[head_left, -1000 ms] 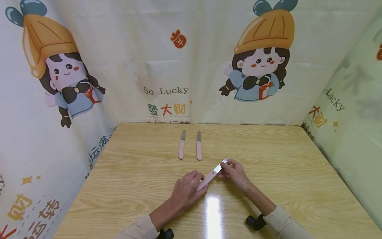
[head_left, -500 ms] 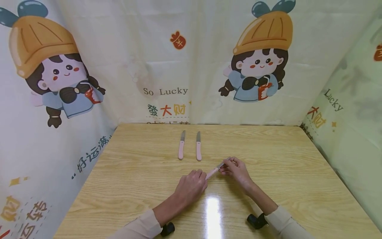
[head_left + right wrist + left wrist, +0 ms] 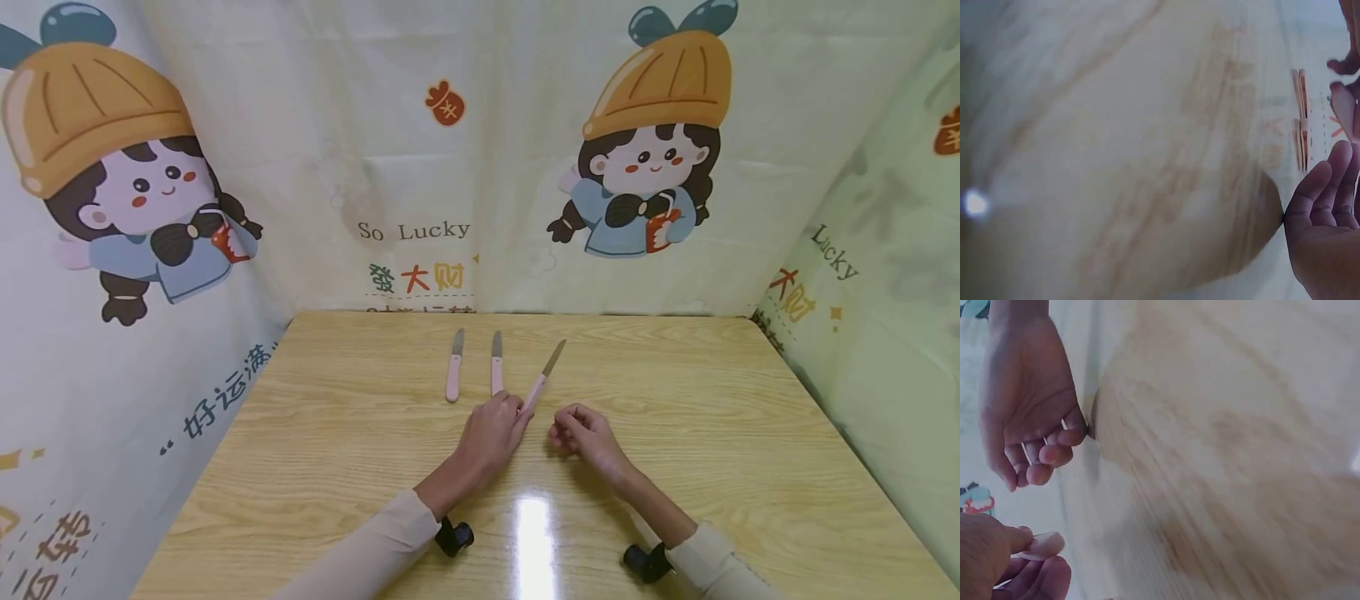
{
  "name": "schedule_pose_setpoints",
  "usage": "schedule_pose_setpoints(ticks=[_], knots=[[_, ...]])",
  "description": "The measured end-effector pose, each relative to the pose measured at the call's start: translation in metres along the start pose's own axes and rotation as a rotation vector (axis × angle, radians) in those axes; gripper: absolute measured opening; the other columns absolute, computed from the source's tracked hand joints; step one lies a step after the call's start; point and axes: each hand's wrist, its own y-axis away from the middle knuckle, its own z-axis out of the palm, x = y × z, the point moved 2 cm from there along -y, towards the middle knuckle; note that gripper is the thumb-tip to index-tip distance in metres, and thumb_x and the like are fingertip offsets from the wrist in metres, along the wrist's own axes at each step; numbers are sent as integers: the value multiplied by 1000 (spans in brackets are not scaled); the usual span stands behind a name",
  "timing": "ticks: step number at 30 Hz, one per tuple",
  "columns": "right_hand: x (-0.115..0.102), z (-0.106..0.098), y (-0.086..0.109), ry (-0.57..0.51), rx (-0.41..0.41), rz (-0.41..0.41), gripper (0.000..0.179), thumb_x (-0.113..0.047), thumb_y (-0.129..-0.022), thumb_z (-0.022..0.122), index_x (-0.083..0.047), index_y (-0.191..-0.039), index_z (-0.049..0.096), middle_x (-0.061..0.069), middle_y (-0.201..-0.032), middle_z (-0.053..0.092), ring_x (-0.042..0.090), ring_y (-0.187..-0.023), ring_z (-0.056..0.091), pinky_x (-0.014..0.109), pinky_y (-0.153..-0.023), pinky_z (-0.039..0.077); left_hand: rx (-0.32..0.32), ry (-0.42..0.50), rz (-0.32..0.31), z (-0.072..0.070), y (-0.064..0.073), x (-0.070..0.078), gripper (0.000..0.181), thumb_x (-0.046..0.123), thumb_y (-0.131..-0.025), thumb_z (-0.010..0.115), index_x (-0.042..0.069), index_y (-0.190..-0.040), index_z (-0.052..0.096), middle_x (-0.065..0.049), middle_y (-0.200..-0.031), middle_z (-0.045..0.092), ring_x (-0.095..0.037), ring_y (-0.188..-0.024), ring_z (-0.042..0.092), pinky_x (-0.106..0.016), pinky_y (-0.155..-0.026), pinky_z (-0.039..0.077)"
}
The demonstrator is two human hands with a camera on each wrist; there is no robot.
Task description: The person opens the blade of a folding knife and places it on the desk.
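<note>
My left hand [image 3: 491, 437] grips the pink handle of a knife [image 3: 536, 390], whose serrated-looking blade points up and to the right, away from me. In the left wrist view the butt of that handle [image 3: 1047, 545] sticks out between thumb and fingers. Two similar pink-handled knives lie on the table with blades pointing away: a left knife [image 3: 453, 379] and a middle knife [image 3: 497, 367]. The left hand hides the middle one's handle end. Just right of the held knife, my right hand [image 3: 592, 442] has loosely curled fingers and holds nothing; its palm shows in the left wrist view.
The wood-grain table [image 3: 337, 467] carries a bright light reflection [image 3: 534, 542] near its front. A printed curtain [image 3: 517, 167] stands behind and along both sides of the table. Black wrist cameras hang under the left wrist [image 3: 455, 536] and right wrist [image 3: 647, 562].
The right hand has let go of the blade. The left hand has carried the knife forward beside the two lying knives and turned its blade to point farther away.
</note>
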Motion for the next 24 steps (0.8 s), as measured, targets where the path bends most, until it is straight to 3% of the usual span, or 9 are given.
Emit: schedule_pose_setpoints(ticks=[6,11,16,24], knots=[[-2,2,1,49,-33,-17,31,-17,-107,53,14,-109,57,13,-90,68,19,-78,66,28,-70,54,-17,171,-128,9,-28,-8,27,20,-102,66,9,-77,66,5,-64,52,-7,-53,46,-22,-48,38],[0,2,0,82,-100,-23,29,-15,-107,53,13,-107,57,16,-91,69,18,-78,66,28,-70,55,-69,206,-243,24,-50,-19,43,19,-101,66,12,-60,56,5,-52,45,-8,-45,42,-24,-43,33],[4,2,-1,140,-201,-37,26,-15,-106,54,10,-103,59,17,-94,69,20,-81,66,28,-70,54,-100,156,-304,34,-64,-22,46,17,-101,65,12,-57,52,2,-52,48,-13,-48,46,-26,-45,35],[2,0,1,118,-233,-43,24,-14,-106,54,10,-102,59,19,-95,69,20,-81,67,28,-71,54,-137,-34,-254,38,-75,-11,43,19,-99,69,13,-60,51,2,-57,49,-12,-53,51,-27,-50,42]])
